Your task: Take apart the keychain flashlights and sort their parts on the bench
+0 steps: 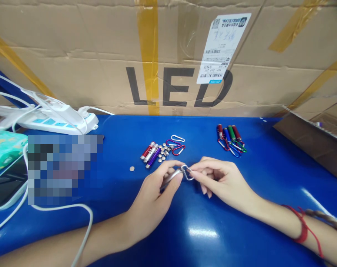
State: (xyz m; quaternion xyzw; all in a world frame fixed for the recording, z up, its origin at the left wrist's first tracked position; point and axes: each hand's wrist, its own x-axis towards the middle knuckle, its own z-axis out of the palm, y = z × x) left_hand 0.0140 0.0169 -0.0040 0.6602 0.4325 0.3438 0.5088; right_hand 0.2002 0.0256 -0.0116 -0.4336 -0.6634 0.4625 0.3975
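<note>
A cardboard box (168,55) stands behind the blue bench (213,230). Above the bench, the left hand (154,196) has its fingers pinching a silver mini flashlight (171,176), while the right hand (221,180) has its fingers pinching the carabiner clip (187,172) at the flashlight's tip.

A small silver torch (170,178), tilted, with a silver carabiner clip (187,172) at its raised end, sits just in front of the button cells (163,152).
</note>
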